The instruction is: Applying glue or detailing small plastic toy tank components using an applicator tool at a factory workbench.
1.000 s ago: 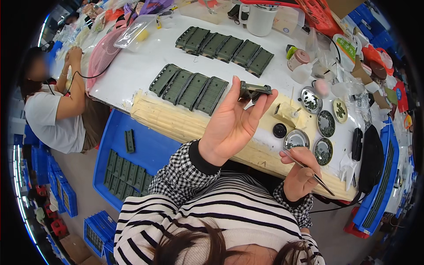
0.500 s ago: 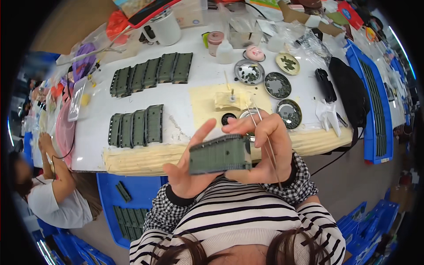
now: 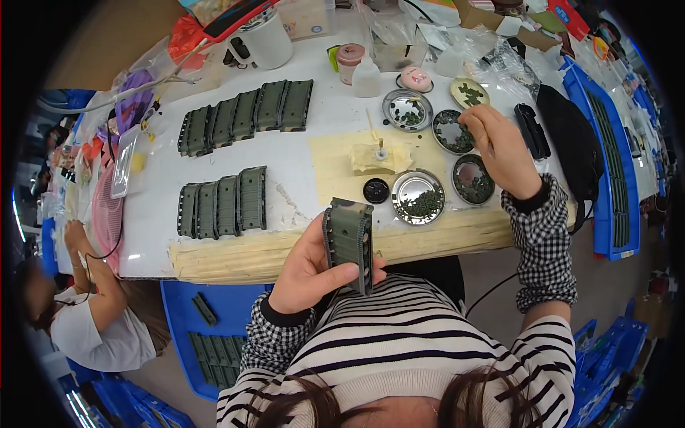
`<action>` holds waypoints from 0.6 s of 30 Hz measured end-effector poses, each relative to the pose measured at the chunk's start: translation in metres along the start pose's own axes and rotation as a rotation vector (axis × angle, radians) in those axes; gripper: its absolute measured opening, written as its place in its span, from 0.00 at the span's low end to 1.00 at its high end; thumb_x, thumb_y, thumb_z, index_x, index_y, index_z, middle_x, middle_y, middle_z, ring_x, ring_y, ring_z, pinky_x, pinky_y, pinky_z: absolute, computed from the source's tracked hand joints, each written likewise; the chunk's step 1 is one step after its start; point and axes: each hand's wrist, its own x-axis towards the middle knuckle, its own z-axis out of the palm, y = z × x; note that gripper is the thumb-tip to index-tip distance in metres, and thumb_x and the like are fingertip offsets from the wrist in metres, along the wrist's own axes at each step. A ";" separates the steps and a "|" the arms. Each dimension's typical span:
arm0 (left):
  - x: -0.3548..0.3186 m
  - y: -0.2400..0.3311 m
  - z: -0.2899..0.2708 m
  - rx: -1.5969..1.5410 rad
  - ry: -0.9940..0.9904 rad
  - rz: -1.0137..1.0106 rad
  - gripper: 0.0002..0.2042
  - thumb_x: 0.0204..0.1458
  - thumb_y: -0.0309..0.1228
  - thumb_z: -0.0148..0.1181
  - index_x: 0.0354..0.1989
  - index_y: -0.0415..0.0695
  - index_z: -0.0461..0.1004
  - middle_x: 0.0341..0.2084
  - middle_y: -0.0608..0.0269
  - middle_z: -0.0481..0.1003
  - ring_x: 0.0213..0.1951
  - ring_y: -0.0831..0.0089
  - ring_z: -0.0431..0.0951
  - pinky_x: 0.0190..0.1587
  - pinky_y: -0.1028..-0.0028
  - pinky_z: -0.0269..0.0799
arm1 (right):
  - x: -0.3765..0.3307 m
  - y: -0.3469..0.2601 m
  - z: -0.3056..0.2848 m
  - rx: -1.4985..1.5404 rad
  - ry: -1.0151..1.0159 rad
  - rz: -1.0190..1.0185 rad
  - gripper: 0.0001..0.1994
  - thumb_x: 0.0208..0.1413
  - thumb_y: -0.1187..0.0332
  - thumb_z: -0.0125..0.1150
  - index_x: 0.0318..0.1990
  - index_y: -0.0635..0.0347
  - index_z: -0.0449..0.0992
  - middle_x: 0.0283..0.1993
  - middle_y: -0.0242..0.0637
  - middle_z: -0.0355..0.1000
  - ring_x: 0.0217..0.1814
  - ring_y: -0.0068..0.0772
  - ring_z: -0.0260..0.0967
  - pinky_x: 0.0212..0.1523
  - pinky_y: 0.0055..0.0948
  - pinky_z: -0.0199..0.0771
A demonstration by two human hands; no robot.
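My left hand (image 3: 303, 274) grips a curved dark-green plastic model part (image 3: 349, 246) with toothed long edges and a camouflage-patterned end; it is tilted upright in front of my chest. Over at the right, my right hand (image 3: 503, 150) has its fingers pinched together at the rim of a round metal dish (image 3: 453, 141) of small dark-green pieces. What the pinch holds is hidden. Close by are a dish of green bits (image 3: 421, 203), another round dish (image 3: 472, 184), a dish with fewer pieces (image 3: 410, 107) and a cream dish of flat green pieces (image 3: 471, 91).
Two rows of similar green parts, one row farther back (image 3: 246, 114) and one nearer (image 3: 222, 203), lie on the left. A taped block (image 3: 382, 158) and small black cap (image 3: 376, 190) stand mid-table. Blue trays flank the table; a person (image 3: 100, 314) sits at left.
My right hand has left the model part and moved right to the dishes. The tweezers it held are no longer visible. My left hand has turned the part upright.
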 end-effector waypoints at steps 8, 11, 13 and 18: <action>-0.005 0.003 -0.001 0.082 0.161 0.108 0.26 0.58 0.17 0.49 0.64 0.41 0.49 0.50 0.44 0.71 0.52 0.61 0.75 0.54 0.64 0.73 | 0.027 0.027 0.012 -0.099 -0.201 -0.173 0.06 0.45 0.77 0.59 0.33 0.61 0.75 0.32 0.40 0.70 0.35 0.47 0.71 0.36 0.36 0.71; -0.003 0.004 -0.001 0.126 0.183 0.118 0.24 0.59 0.17 0.48 0.62 0.42 0.50 0.52 0.45 0.69 0.54 0.62 0.74 0.55 0.65 0.72 | 0.030 0.027 0.016 -0.122 -0.193 -0.187 0.05 0.46 0.77 0.60 0.32 0.62 0.75 0.31 0.40 0.71 0.33 0.46 0.71 0.34 0.35 0.71; 0.001 0.003 0.001 0.126 0.189 0.123 0.24 0.59 0.16 0.47 0.62 0.42 0.49 0.53 0.45 0.69 0.54 0.62 0.74 0.55 0.65 0.72 | 0.028 0.027 0.015 -0.151 -0.197 -0.211 0.05 0.46 0.77 0.61 0.33 0.62 0.76 0.31 0.40 0.71 0.32 0.45 0.71 0.33 0.34 0.71; 0.009 -0.001 0.009 0.114 0.266 0.116 0.30 0.57 0.17 0.50 0.66 0.45 0.46 0.51 0.44 0.70 0.50 0.57 0.77 0.51 0.62 0.77 | 0.031 0.022 0.016 -0.272 -0.190 -0.308 0.04 0.46 0.73 0.61 0.31 0.60 0.76 0.29 0.38 0.71 0.29 0.44 0.71 0.31 0.37 0.72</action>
